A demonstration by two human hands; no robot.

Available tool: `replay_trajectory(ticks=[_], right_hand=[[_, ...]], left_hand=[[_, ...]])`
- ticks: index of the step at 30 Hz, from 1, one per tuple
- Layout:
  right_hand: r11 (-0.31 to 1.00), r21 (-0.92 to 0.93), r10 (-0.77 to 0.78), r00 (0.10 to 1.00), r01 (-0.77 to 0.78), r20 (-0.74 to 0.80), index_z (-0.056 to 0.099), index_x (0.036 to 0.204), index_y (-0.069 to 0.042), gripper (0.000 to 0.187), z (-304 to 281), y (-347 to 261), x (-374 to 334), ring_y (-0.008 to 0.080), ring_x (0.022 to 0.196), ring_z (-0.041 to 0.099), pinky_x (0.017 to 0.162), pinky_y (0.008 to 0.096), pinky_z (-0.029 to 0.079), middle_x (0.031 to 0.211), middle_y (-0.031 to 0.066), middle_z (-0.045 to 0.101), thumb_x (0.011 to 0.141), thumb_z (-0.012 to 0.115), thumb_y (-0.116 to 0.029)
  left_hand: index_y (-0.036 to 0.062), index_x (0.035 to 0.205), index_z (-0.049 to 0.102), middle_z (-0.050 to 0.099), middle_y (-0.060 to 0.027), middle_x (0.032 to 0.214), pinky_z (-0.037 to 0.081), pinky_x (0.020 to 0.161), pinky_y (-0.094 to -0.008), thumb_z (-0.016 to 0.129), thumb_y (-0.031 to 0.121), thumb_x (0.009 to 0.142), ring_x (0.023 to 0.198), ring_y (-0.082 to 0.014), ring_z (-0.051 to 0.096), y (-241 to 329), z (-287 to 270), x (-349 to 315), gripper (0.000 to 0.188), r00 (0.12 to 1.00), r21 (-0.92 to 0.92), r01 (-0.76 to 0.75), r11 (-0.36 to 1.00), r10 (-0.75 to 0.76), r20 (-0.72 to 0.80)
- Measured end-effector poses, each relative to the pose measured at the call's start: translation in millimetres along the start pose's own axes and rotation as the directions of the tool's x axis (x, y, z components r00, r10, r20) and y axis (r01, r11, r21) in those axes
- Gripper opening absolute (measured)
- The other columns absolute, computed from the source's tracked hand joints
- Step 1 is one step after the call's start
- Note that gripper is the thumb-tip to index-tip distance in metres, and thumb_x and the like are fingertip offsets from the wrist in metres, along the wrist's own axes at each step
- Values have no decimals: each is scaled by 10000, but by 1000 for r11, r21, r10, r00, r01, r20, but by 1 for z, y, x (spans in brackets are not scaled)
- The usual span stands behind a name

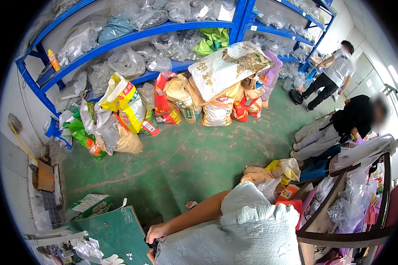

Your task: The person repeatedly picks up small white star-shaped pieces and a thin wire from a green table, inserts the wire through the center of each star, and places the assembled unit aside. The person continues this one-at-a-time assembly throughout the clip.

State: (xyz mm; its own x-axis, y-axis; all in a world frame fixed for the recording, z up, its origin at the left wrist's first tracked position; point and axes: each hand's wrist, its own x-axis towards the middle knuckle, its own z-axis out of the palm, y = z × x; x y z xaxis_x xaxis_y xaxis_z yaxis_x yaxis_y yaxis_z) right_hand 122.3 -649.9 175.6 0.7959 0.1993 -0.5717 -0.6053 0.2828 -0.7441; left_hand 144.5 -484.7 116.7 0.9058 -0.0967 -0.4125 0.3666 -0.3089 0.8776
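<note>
My right hand [157, 232] is low in the view, its bare arm reaching leftward from a pale blue sleeve. The fingers are curled round a small black thing [154, 242] whose kind I cannot make out. Just below, a bit of my left hand [151, 255] shows by the same black thing; most of it is hidden by my shirt. Both are at the right edge of a green tabletop [106, 234]. On that table lie a pale glove [113, 259], some small white star shapes [129, 256] and clear plastic bags [87, 249].
Blue shelves [132, 36] full of clear bags run along the far wall. Stuffed sacks [216, 112] stand before them on the green floor [194, 150]. Two people [336, 73] are at the right, one bending near a cluttered rack [340, 240]. A broom [23, 143] leans left.
</note>
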Motion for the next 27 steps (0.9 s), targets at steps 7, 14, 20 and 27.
replay_trajectory(ticks=[7,14,20,27], right_hand=[[938,344,-41,999,46,-23,601,977,-55,249,-14,20,17,83,484,423,417,269,325,598,-15,494,733,612,-104],[763,530,-330,928,371,-175,586,991,-67,200,-84,-40,-45,50,396,327,359,223,257,629,-28,435,793,555,-56],[673,563,-248,864,479,-439,536,1058,-50,225,-107,-92,-165,25,380,293,351,195,221,613,-28,435,839,564,-86],[574,293,-259,508,765,-821,535,1147,-61,320,-123,-89,-236,144,533,565,319,264,414,842,62,605,827,548,-66]], left_hand=[[54,1077,552,433,26,637,249,464,-224,629,244,833,524,-43,346,-5,-6,8,319,994,-28,-62,998,60,-93],[54,1049,575,413,46,574,225,402,-212,616,282,853,453,-23,318,-26,-68,-1,304,903,-133,-169,977,99,-418],[41,948,573,437,50,652,267,463,-184,599,288,867,542,-22,362,-26,-126,-78,261,799,-274,-79,958,-104,-592],[-9,807,631,594,-40,635,408,525,-252,645,329,817,576,-120,522,-141,-167,-185,339,773,40,389,921,-302,-558]])
